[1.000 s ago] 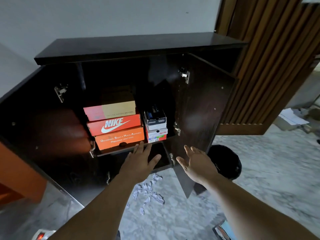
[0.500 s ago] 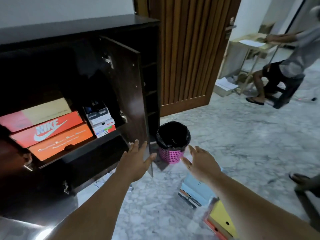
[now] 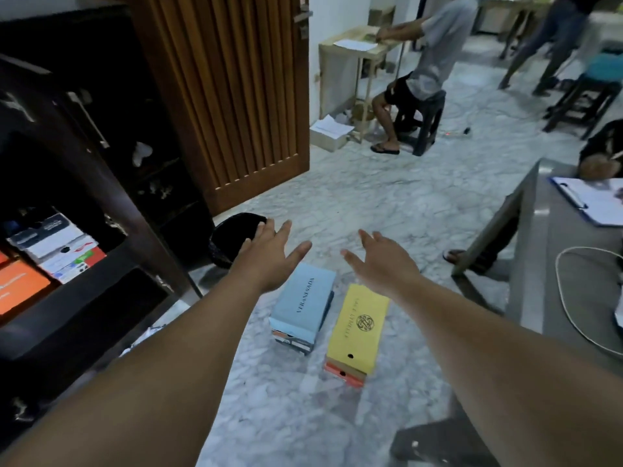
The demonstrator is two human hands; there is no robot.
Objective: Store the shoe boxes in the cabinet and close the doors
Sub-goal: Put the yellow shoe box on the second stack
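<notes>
Two stacks of shoe boxes stand on the marble floor ahead. A light blue box (image 3: 303,299) tops the left stack, a yellow box (image 3: 359,326) lies on an orange box (image 3: 344,374) to its right. My left hand (image 3: 269,256) hovers open above the far end of the blue box. My right hand (image 3: 384,261) is open above the yellow box's far end. Neither hand touches a box. The dark cabinet (image 3: 111,183) stands at left, its door open, with white boxes (image 3: 55,247) and an orange box (image 3: 18,284) on its shelf.
A black-lined waste bin (image 3: 232,235) sits by the cabinet corner. A wooden slatted door (image 3: 236,96) stands behind. A grey table (image 3: 556,271) with a clipboard and white cable is at right. One person sits on a stool far ahead; others are at right.
The view has swung right from the cabinet shelf to the floor. Both open hands have moved away from the cabinet and now hang over the boxes on the floor.
</notes>
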